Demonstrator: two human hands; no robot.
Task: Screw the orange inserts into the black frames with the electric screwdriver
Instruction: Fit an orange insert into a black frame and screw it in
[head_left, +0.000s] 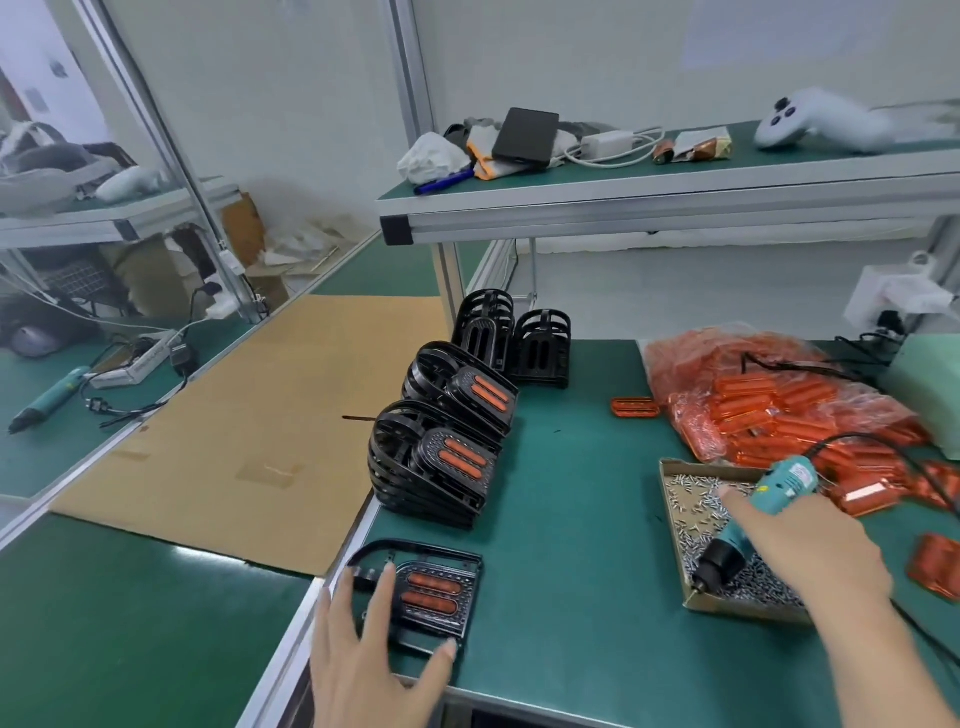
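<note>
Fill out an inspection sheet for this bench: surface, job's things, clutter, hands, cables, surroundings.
Surface: green bench mat; cardboard sheet to its left.
Job's things: black frame with orange inserts lies flat at the near edge; stacks of frames behind it; bag of orange inserts; cardboard tray of screws; electric screwdriver, bit down in the tray.
Clutter: single loose insert beside the bag.
Hands: left hand rests on the flat frame, fingers spread; right hand grips the screwdriver.
Cables: black screwdriver cord loops over the bag.
Surroundings: upper shelf holds a white controller, charger, black case and pen.
</note>
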